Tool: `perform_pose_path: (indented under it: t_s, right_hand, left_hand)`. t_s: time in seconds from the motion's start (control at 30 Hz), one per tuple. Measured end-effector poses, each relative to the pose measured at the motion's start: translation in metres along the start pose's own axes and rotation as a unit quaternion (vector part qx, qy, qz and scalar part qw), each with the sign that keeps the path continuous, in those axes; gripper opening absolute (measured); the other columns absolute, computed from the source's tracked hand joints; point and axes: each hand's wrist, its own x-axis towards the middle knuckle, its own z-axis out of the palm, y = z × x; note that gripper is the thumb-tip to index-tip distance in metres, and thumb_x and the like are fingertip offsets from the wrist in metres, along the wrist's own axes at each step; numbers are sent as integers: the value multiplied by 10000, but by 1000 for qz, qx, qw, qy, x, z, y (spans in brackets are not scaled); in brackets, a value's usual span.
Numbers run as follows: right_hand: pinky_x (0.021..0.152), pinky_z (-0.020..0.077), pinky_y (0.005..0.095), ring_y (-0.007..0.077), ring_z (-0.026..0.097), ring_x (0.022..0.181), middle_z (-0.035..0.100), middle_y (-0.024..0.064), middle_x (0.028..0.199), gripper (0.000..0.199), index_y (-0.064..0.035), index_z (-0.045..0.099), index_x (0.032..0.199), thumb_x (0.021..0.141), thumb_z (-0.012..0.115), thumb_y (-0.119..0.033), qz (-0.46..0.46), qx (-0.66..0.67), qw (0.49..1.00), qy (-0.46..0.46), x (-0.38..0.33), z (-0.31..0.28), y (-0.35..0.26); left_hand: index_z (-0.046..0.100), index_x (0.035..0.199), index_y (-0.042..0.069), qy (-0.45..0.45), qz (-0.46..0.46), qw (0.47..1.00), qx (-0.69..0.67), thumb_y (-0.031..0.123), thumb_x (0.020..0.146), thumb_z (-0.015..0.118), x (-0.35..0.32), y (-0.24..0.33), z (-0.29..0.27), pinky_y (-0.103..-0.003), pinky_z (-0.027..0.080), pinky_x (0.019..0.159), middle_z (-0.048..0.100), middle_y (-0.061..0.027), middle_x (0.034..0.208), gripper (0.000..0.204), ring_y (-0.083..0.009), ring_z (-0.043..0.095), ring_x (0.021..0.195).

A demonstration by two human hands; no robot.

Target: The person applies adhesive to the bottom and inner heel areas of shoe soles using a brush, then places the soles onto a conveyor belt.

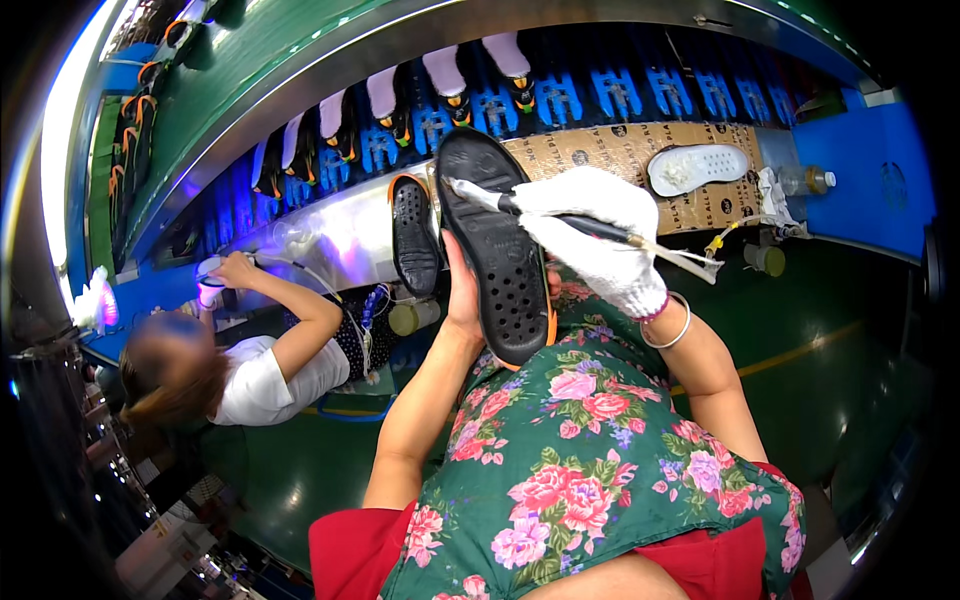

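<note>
My bare left hand [463,290] holds a black shoe sole [500,262] from below, its fingertips curling round the right edge. The sole has a perforated heel part and a strip of orange along its rim. My right hand [600,235], in a white knit glove, is closed round the dark handle of a brush [476,195]. Its pale bristle tip touches the upper part of the sole. Something pale and thin, maybe a tube, trails from the handle's rear end. A second black sole [412,235] with an orange rim lies on the metal bench to the left.
On the cardboard [580,150] lies a white perforated sole [698,168] with a whitish clump on it. A plastic bottle [805,181] stands at the right. Shoes with pale tops [447,75] sit on blue holders [615,92] behind. At left a co-worker [275,375] sits working.
</note>
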Motion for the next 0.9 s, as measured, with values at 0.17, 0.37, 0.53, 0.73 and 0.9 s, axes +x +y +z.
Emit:
perform_pose_path:
  t_s: [0.17, 0.37, 0.53, 0.73, 0.9]
  right_hand:
    - [780, 569, 349, 251, 721, 872, 761, 125, 986, 188, -12, 760, 987, 803, 766, -45, -91, -104, 990, -25, 25, -15, 8]
    - [832, 572, 381, 300, 724, 953, 745, 135, 1083, 300, -41, 739, 1109, 810, 738, -61, -202, -199, 959, -22, 36, -12, 20]
    - [813, 578, 377, 293, 726, 918, 745, 122, 1029, 285, -74, 753, 1090, 805, 746, -79, -166, -199, 965, -44, 21, 8, 8]
    - [808, 571, 376, 283, 730, 922, 752, 118, 1026, 240, -58, 759, 1056, 815, 757, -61, -97, -74, 991, 51, 20, 1, 14]
    - [812, 578, 372, 293, 732, 925, 753, 116, 1044, 281, -85, 766, 1082, 801, 764, -80, -190, -145, 968, -82, 14, 13, 10]
  left_hand:
    - [391, 1505, 126, -168, 48, 980, -100, 808, 934, 252, 38, 2, 33, -467, 512, 976, 576, -114, 1359, 900, -307, 613, 1127]
    - [379, 1512, 130, -72, 50, 990, -114, 838, 907, 210, 46, -4, 29, -454, 501, 1010, 574, -112, 1373, 947, -303, 607, 1179]
    - [232, 1589, 134, 117, 62, 982, 134, 829, 914, 187, 40, -1, 35, -438, 384, 1151, 407, -94, 1556, 970, -266, 448, 1392]
    - [255, 1588, 173, -146, 86, 985, 15, 806, 934, 233, 45, 0, 19, -439, 356, 1171, 401, -58, 1556, 910, -264, 419, 1407]
    - [268, 1580, 153, 89, 76, 987, 105, 810, 930, 261, 31, -3, 7, -443, 342, 1181, 393, -70, 1568, 924, -272, 420, 1410]
